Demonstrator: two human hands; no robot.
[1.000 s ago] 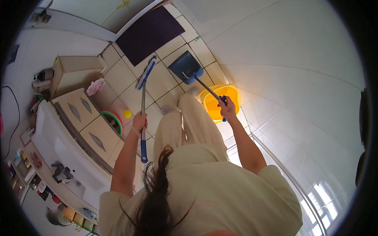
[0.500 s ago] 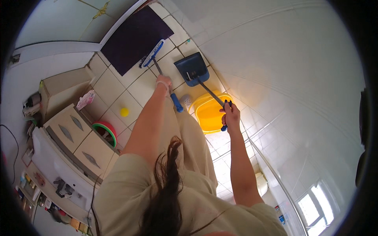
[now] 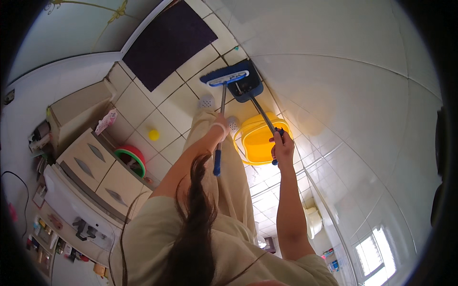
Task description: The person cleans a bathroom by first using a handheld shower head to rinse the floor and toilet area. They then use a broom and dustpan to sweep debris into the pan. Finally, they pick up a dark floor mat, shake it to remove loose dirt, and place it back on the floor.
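My left hand (image 3: pixel 221 125) is closed around the grey pole of a broom (image 3: pixel 224 78), whose blue-and-white head lies across the dustpan's opening. The blue end of the broom handle points back toward my body. In my right hand (image 3: pixel 283 147) is the dark handle of a long-handled dustpan (image 3: pixel 244 95), my fingers wrapped round its grip. The dark blue pan rests on the tiled floor near the wall, with small bits of debris inside. The broom head hides part of the pan's far side.
Close beside the dustpan handle stands a yellow basin (image 3: pixel 260 143). A dark mat (image 3: pixel 167 43) lies at the far left by the door. A yellow ball (image 3: pixel 153 135), a red-and-green basin (image 3: pixel 131 159) and a drawer cabinet (image 3: pixel 98 164) are on the left. The white tiled wall (image 3: pixel 343 95) rises on the right.
My left hand has moved right and nearer my body, bringing the broom head from the mat's edge over to the dustpan. The other shoe has come into view on the floor.
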